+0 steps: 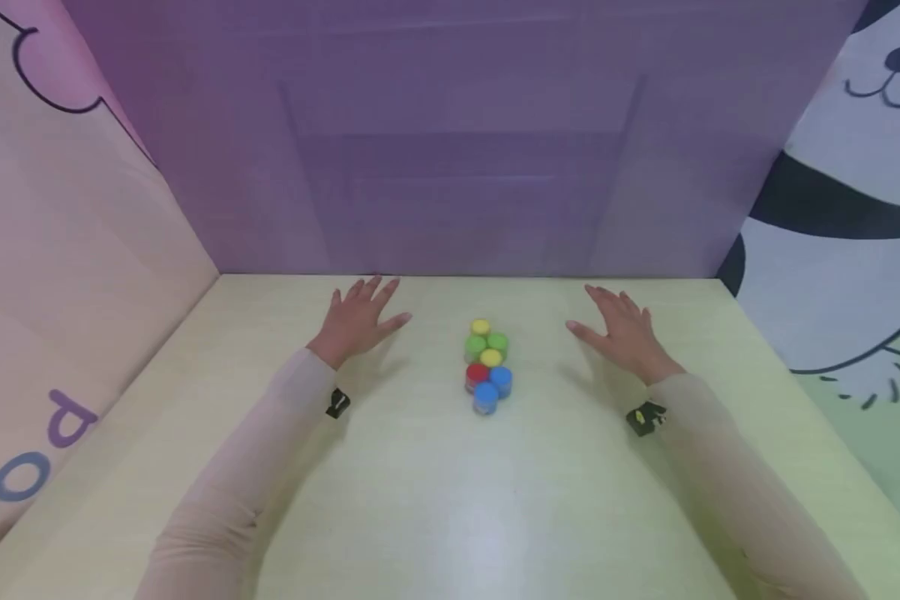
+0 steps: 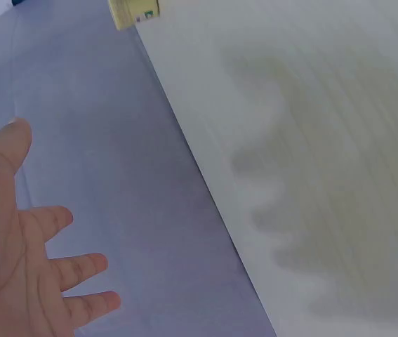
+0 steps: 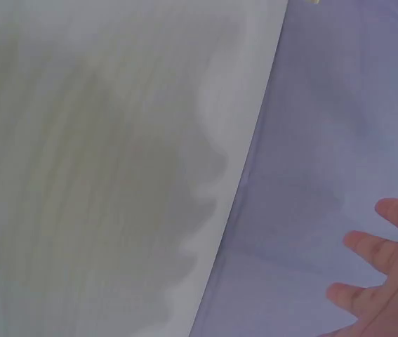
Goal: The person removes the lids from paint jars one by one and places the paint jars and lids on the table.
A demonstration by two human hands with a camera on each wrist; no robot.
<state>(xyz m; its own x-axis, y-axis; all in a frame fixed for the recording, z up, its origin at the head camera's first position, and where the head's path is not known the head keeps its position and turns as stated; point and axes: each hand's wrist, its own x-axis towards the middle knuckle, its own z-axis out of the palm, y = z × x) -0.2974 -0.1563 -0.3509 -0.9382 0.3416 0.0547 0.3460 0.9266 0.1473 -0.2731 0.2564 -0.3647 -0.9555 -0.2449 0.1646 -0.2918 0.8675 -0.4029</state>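
Head view — seven lidded tubs (image 1: pixel 491 357) cluster on the table (image 1: pixel 412 492) midway between left hand (image 1: pixel 356 327) and right hand (image 1: pixel 624 337), long axis fore-and-aft, neither clearly nearer — both hands empty, fingers spread.

I see a long, pale pinkish-beige left sleeve (image 1: pixel 247 467), plain and creased toward its near end. Just beside that sleeve's cuff I make out a small black wrist piece (image 1: pixel 337 403) with a whitish mark. Well to the left sleeve's right is a matching right sleeve (image 1: pixel 731 467), its dark wrist unit (image 1: pixel 647 418) marked yellow and pale.
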